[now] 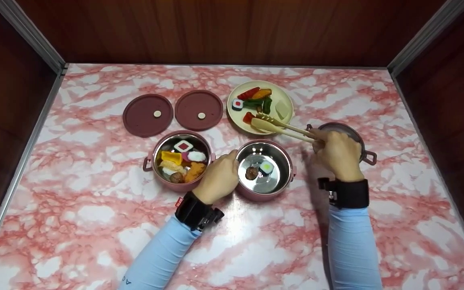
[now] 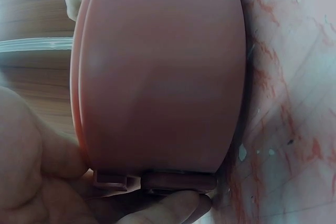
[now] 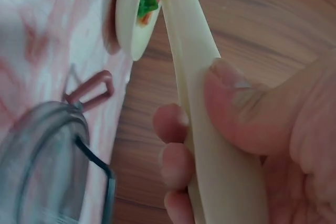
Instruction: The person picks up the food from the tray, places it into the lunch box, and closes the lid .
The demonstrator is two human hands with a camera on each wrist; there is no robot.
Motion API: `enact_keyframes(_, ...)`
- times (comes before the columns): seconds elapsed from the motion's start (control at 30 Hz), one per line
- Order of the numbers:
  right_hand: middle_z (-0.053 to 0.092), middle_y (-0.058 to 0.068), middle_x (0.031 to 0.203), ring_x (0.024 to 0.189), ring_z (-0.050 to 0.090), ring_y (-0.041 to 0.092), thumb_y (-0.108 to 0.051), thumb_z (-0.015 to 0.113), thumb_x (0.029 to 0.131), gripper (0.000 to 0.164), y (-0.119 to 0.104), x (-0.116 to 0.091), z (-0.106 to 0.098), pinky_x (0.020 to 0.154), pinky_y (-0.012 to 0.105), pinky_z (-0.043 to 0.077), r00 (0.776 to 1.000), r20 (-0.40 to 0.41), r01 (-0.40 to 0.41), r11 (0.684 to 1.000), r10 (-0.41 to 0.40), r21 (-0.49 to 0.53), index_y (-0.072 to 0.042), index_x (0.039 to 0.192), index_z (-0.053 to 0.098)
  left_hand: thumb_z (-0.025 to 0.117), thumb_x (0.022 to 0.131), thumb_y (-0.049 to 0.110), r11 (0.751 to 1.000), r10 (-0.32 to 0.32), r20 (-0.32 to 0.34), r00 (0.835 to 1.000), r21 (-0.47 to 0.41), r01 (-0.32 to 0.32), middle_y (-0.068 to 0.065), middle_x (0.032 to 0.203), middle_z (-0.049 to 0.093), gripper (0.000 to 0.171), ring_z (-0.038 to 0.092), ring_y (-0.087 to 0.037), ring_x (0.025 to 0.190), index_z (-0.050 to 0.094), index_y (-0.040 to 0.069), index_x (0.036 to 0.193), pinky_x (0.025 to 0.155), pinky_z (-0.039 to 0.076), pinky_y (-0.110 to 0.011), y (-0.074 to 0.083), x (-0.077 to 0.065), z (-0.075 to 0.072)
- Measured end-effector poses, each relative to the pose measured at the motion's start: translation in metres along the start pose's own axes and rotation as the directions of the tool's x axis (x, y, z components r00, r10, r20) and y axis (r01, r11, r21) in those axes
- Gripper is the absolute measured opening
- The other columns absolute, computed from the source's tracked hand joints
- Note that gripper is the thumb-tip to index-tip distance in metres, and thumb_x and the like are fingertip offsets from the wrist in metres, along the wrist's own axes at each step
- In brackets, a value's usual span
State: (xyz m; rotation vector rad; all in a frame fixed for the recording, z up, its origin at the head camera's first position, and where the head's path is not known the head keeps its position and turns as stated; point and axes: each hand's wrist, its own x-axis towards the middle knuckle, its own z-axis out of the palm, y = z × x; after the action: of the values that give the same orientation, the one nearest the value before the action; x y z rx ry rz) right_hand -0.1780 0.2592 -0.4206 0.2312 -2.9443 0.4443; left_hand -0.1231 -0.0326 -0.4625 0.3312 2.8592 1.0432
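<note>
My right hand [image 1: 338, 155] grips a pair of cream tongs [image 3: 197, 77], thumb on one arm and fingers curled round the other. The tongs' tips lie over the near part of a cream plate [image 1: 284, 94], close to a red food piece [image 1: 248, 117]. On that plate are toy foods, among them a sushi roll [image 1: 237, 104] and green pieces [image 1: 267, 106]. My left hand [image 1: 218, 177] holds the side handle [image 2: 178, 182] of the middle pink pot [image 1: 262, 196]. Inside that pot sit a brown meatball [image 1: 251, 173] and a sushi roll [image 1: 266, 167].
Left of my left hand stands another pink pot [image 1: 179, 187] with several toy foods. Two dark red lids [image 1: 145, 125] [image 1: 195, 100] lie behind it. A round vessel with side handles [image 1: 370, 158] stands partly hidden under my right hand. Wooden walls [image 1: 224, 32] bound the marbled table [image 1: 95, 241].
</note>
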Motion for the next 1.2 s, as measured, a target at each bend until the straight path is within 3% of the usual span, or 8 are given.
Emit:
enact_keyframes(0.17, 0.071, 0.019, 0.103, 0.088, 0.063, 0.044, -0.015, 0.070, 0.090, 0.037, 0.010, 0.001, -0.002, 0.068, 0.062, 0.046, 0.999, 0.032, -0.040, 0.996, 0.038, 0.074, -0.021, 0.126, 0.071, 0.041, 0.104, 0.014, 1.000, 0.005, -0.003, 1.000, 0.000, -0.005, -0.025, 0.129, 0.060, 0.044, 0.058, -0.038, 0.117, 0.047, -0.007, 0.142, 0.106, 0.041, -0.049, 0.000, 0.000, -0.001)
enact_keyframes(0.3, 0.069, 0.019, 0.116, 0.097, 0.062, 0.041, -0.014, 0.066, 0.093, 0.037, 0.016, -0.004, -0.015, 0.074, 0.058, 0.046, 0.997, 0.055, -0.068, 0.984, 0.060, 0.167, -0.018, 0.129, 0.069, 0.042, 0.104, 0.013, 1.000, 0.022, -0.014, 1.000, 0.010, -0.022, -0.025, 0.125, 0.062, 0.042, 0.060, -0.037, 0.115, 0.049, -0.007, 0.140, 0.105, 0.043, -0.049, 0.000, 0.001, -0.002)
enact_keyframes(0.4, 0.066, 0.021, 0.120, 0.095, 0.060, 0.038, -0.009, 0.063, 0.093, 0.041, 0.020, -0.010, -0.030, 0.072, 0.054, 0.044, 0.993, 0.079, -0.099, 0.974, 0.084, 0.205, -0.018, 0.133, 0.066, 0.042, 0.104, 0.013, 1.000, 0.019, -0.015, 1.000, 0.002, -0.019, -0.025, 0.127, 0.061, 0.043, 0.059, -0.037, 0.116, 0.048, -0.008, 0.141, 0.103, 0.045, -0.046, 0.000, 0.001, -0.002)
enact_keyframes(0.53, 0.067, 0.021, 0.118, 0.089, 0.057, 0.033, -0.010, 0.064, 0.095, 0.040, 0.023, -0.022, -0.049, 0.070, 0.047, 0.040, 0.996, 0.052, -0.086, 0.971, 0.076, 0.224, -0.021, 0.134, 0.065, 0.041, 0.104, 0.014, 1.000, 0.008, -0.007, 1.000, -0.003, -0.008, -0.025, 0.129, 0.059, 0.044, 0.058, -0.037, 0.118, 0.046, -0.009, 0.142, 0.104, 0.045, -0.046, -0.001, 0.001, -0.001)
enact_keyframes(0.67, 0.069, 0.016, 0.117, 0.094, 0.061, 0.031, -0.012, 0.067, 0.094, 0.038, 0.027, -0.037, -0.067, 0.071, 0.048, 0.042, 1.000, 0.019, -0.026, 0.976, 0.022, 0.216, -0.023, 0.131, 0.068, 0.041, 0.104, 0.014, 1.000, 0.003, 0.001, 1.000, -0.007, -0.003, -0.025, 0.128, 0.060, 0.044, 0.059, -0.037, 0.116, 0.045, -0.009, 0.142, 0.102, 0.046, -0.046, 0.000, 0.000, -0.001)
enact_keyframes(0.8, 0.072, 0.014, 0.109, 0.088, 0.065, 0.032, -0.007, 0.072, 0.090, 0.039, 0.033, -0.048, -0.080, 0.065, 0.049, 0.044, 0.994, -0.008, 0.109, 0.984, -0.109, 0.143, -0.022, 0.126, 0.071, 0.041, 0.104, 0.014, 1.000, 0.001, 0.000, 1.000, -0.019, -0.001, -0.025, 0.128, 0.060, 0.045, 0.059, -0.037, 0.116, 0.045, -0.008, 0.143, 0.102, 0.046, -0.046, 0.001, -0.001, -0.001)
enact_keyframes(0.97, 0.075, 0.011, 0.096, 0.075, 0.067, 0.030, -0.002, 0.075, 0.085, 0.042, 0.036, -0.054, -0.085, 0.055, 0.049, 0.046, 0.960, -0.005, 0.281, 0.958, -0.281, 0.055, -0.020, 0.123, 0.073, 0.041, 0.105, 0.015, 1.000, -0.007, 0.012, 1.000, -0.019, 0.007, -0.025, 0.130, 0.059, 0.045, 0.058, -0.036, 0.118, 0.044, -0.008, 0.143, 0.104, 0.045, -0.045, 0.002, -0.001, -0.001)
enact_keyframes(1.2, 0.074, 0.008, 0.095, 0.067, 0.065, 0.033, -0.005, 0.078, 0.079, 0.041, 0.024, -0.049, -0.077, 0.044, 0.049, 0.042, 0.903, -0.050, 0.422, 0.902, -0.428, -0.093, -0.020, 0.118, 0.075, 0.041, 0.104, 0.013, 1.000, 0.009, 0.005, 1.000, -0.023, -0.009, -0.025, 0.126, 0.061, 0.044, 0.060, -0.037, 0.115, 0.046, -0.008, 0.142, 0.101, 0.047, -0.046, 0.001, -0.001, -0.002)
